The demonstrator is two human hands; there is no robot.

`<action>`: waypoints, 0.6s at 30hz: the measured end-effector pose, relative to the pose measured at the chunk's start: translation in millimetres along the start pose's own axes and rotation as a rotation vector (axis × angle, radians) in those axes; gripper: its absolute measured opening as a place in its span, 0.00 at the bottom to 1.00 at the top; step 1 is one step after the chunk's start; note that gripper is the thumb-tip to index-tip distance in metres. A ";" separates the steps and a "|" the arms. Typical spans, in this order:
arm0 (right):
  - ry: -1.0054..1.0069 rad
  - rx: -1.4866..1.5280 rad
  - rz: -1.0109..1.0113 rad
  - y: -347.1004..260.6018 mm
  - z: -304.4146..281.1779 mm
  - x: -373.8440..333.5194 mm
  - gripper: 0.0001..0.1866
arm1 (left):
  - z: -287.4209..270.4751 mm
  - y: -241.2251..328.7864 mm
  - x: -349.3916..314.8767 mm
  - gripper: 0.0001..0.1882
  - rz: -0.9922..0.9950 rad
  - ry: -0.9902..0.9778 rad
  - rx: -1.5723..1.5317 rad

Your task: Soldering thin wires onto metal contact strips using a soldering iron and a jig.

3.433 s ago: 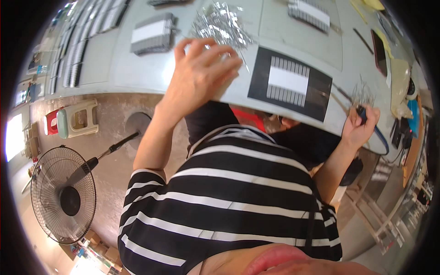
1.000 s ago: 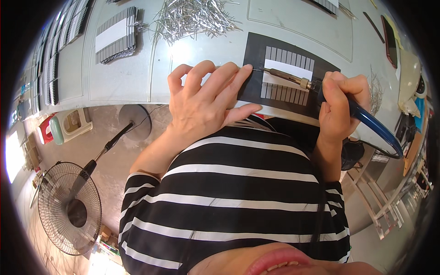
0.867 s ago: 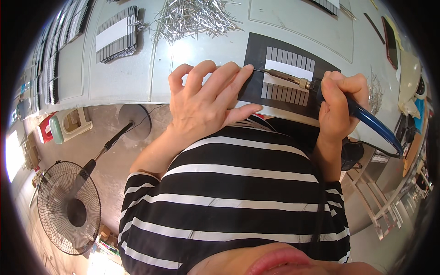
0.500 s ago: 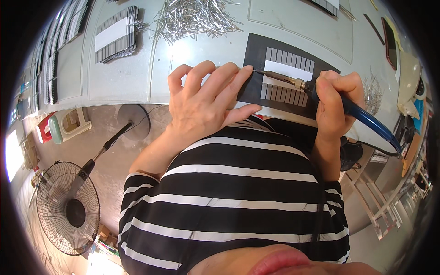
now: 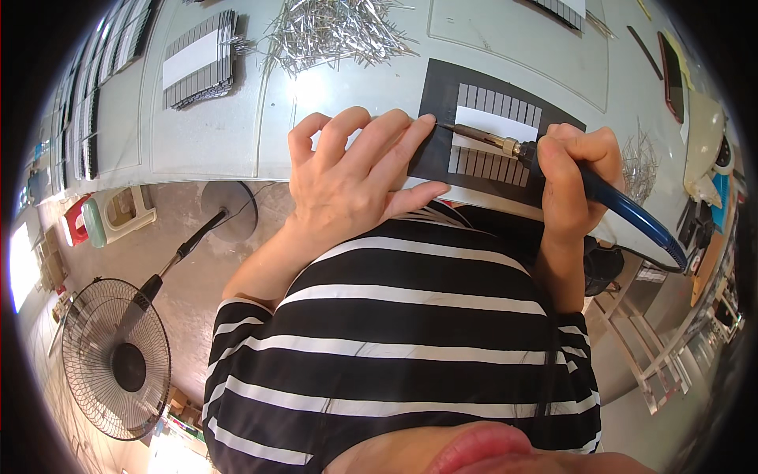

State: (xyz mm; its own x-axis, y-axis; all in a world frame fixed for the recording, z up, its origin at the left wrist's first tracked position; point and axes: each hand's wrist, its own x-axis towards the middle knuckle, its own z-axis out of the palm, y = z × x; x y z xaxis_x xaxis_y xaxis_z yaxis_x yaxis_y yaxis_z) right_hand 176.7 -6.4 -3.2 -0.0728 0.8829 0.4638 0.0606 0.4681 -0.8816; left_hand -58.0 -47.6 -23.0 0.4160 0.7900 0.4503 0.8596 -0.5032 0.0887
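Note:
My right hand (image 5: 576,178) is closed round a soldering iron (image 5: 483,137); its blue cord or sleeve curves away to the right. The iron's tip points left and meets the left part of a black mat (image 5: 442,79), close to my left index fingertip. My left hand (image 5: 343,174) has its fingers spread, the index fingertip resting on the mat and the thumb apart near the table edge. Any small thing under that fingertip is too small to tell. Under the iron's barrel lies a rectangular piece of grey strips (image 5: 497,100) with a white band across its middle.
A heap of silvery wire pieces (image 5: 335,35) lies beyond my left hand. Stacks of similar banded strips (image 5: 197,63) are at the far left. More thin wires (image 5: 639,162) and a phone (image 5: 672,79) sit at right. A standing fan (image 5: 118,359) is on the floor at left.
The iron and my right hand have shifted very slightly. Otherwise my left hand and the strips look the same.

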 end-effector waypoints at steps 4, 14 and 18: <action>0.010 -0.021 -0.012 -0.9 -0.2 -0.8 0.12 | 0.4 0.1 0.1 0.32 0.001 0.006 0.005; -0.098 -0.188 -0.073 -19.9 4.8 -0.3 0.12 | 4.8 -0.8 -2.6 0.33 -0.018 0.165 -0.041; -0.101 -0.235 -0.029 -18.8 -0.2 1.0 0.13 | 3.6 -4.7 -2.4 0.31 -0.018 0.227 -0.054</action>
State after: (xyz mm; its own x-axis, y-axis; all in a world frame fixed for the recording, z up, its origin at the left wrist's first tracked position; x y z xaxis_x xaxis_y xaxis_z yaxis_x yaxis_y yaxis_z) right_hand 175.7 -14.4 13.8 -0.1763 0.8664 0.4672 0.2863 0.4992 -0.8178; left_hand -62.0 -45.8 -27.8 0.3181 0.7034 0.6356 0.8466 -0.5126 0.1435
